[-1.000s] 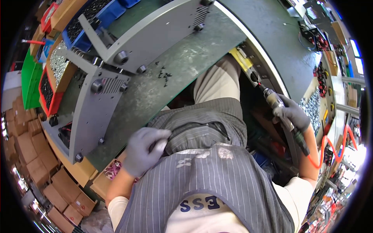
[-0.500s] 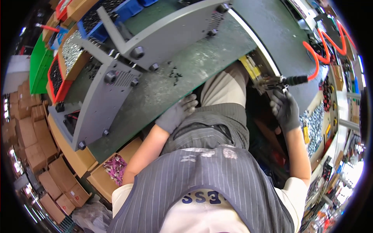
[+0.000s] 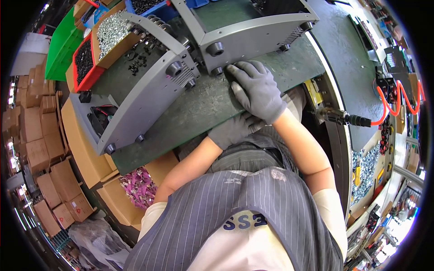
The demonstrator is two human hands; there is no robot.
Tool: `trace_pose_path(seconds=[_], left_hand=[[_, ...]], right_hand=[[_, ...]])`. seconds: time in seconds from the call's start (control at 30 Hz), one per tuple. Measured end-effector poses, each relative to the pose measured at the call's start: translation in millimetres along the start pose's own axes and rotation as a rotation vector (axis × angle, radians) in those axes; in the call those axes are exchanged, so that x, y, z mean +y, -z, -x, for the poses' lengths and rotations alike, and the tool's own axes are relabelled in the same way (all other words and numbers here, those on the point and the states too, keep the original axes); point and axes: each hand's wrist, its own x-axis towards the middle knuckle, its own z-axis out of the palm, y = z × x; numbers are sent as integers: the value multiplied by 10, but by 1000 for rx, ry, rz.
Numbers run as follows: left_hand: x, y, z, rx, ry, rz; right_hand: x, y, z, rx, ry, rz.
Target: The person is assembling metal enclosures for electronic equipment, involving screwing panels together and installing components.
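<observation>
My right hand (image 3: 260,92), in a grey glove, lies palm down on the dark green tabletop (image 3: 199,108), fingers stretched out and thumb apart. Its fingertips are just in front of a rubber foot of a grey metal housing (image 3: 257,38); what lies under the palm is hidden. Below the table's near edge, close to my lap, my left hand (image 3: 233,132) is gloved too, its fingers extended and partly covered by the right wrist. A second grey metal housing (image 3: 147,99) stands to the left. An air screwdriver (image 3: 337,116) rests at the right, apart from both hands.
Red bin of black screws (image 3: 85,65), carton of silver screws (image 3: 110,34) and loose black screws (image 3: 135,67) are at far left. A carton of purple parts (image 3: 139,187) sits below the table edge. An orange coiled hose (image 3: 398,106) runs at right, beside a metal rail (image 3: 341,149).
My right hand has left the air screwdriver and come across to the tabletop, over where loose black screws lay. My left hand stays low by the edge. The view has shifted.
</observation>
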Motion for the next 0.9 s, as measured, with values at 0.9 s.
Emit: trace_pose_path(seconds=[0.9], left_hand=[[-2107, 3154, 1647, 691, 1132, 1206]], right_hand=[[-104, 237, 319, 63, -191, -383]])
